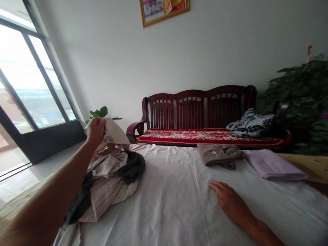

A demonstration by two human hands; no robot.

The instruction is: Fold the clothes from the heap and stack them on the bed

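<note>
Cream cloth [115,132] hangs from the clenched left hand [95,131], well apart from the outspread, empty right hand [230,202].

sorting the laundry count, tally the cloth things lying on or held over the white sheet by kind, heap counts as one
Heap of clothes: 1
Folded pieces, a brown garment and a lilac cloth: 2
Pale cloth held in the left hand: 1
Total: 4
</note>
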